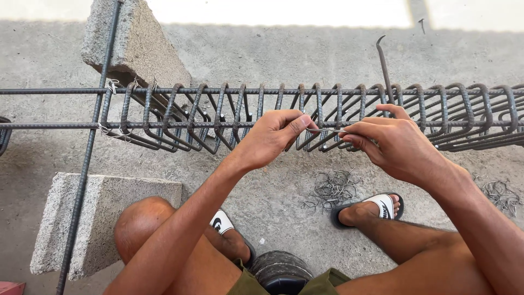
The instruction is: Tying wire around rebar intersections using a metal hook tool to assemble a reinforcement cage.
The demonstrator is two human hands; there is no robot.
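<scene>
A steel rebar cage (229, 112) of long bars and many bent stirrups runs left to right across the concrete ground. My left hand (273, 136) and my right hand (396, 142) meet in front of it. Between their fingertips they pinch a short piece of thin tie wire (326, 130), close to the nearer long bar (54, 125). A hooked metal tool (383, 68) stands up behind my right hand; whether that hand holds it is unclear.
Two concrete blocks lie at the left, one (136, 46) behind the cage and one (98, 218) near my knee. A loose rebar (87, 153) crosses them. Cut wire ties (330, 188) are heaped by my sandalled foot (371, 207), more at far right (502, 194).
</scene>
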